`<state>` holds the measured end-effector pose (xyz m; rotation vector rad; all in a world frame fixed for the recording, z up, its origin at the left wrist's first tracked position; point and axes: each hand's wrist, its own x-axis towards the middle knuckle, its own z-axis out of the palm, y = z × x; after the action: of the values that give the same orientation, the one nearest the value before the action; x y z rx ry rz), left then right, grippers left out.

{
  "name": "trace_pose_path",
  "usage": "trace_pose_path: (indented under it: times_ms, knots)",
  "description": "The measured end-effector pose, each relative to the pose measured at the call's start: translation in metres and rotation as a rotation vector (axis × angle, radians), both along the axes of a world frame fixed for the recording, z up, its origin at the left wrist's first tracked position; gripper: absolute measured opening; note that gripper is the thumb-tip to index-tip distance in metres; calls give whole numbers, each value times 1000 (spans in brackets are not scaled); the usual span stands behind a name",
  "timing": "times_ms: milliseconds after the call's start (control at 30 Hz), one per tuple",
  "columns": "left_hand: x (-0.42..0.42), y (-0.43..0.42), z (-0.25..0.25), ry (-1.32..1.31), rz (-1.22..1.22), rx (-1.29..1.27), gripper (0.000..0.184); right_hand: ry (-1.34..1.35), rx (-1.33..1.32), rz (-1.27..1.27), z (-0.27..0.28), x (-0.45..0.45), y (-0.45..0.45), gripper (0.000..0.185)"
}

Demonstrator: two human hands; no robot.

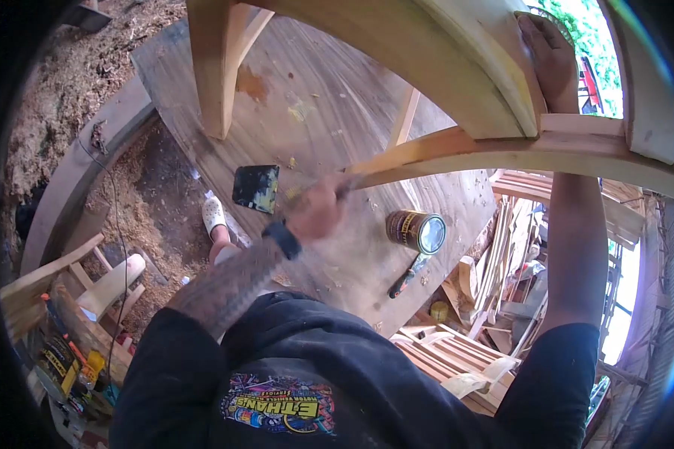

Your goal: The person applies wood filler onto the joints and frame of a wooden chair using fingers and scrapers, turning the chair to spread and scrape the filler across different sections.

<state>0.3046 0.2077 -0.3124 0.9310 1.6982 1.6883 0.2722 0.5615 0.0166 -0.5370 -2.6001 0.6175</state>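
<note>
A curved wooden frame (pixel 427 60) of pale, joined pieces stands over the work board (pixel 314 97). My left hand (pixel 318 209), with a dark band at the wrist, is blurred by motion at the end of the frame's curved rail (pixel 427 150). Its fingers look closed round a small dark thing too smeared to name. Higher up at the right, my right hand (pixel 550 56) curls against the frame's upper piece, its forearm passing behind the rail. A dark square plate (pixel 256 188) with pale smears lies left of my left hand.
On the board's right are a labelled tin (pixel 412 228) and a putty knife (pixel 407 277) with a dark-and-red handle. Slatted wooden pieces (pixel 457 367) and loose strips (pixel 502 239) lie below right. Sawdust covers the ground; a second tin (pixel 58 367) sits at lower left.
</note>
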Motion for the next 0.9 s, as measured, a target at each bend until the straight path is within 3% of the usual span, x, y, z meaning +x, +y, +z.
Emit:
trace_pose_path:
  times_ms: [167, 367, 467, 600, 633, 800, 900]
  knots:
    - [-31, 45, -63, -351, -216, -411, 32, 81, -141, 68, -9, -7, 19, 33]
    - [-44, 46, -15, -695, -354, -105, 39, 14, 23, -9, -1, -5, -8, 35]
    - [-43, 44, 32, -610, -335, -24, 41, 25, 64, 24, -7, -2, -12, 35]
    - [-28, 32, 80, 82, -73, 18, 33, 35, 103, 19, -5, 4, -14, 35]
    - [-31, 34, 86, 136, -33, 59, 35, 38, 104, 17, -4, 5, -16, 35]
    - [2, 45, 3, 357, 2, -72, 33, 67, 117, 17, -4, 3, -24, 35]
    - [25, 50, 11, 332, 31, -173, 32, 81, 131, 8, -4, -1, -24, 35]
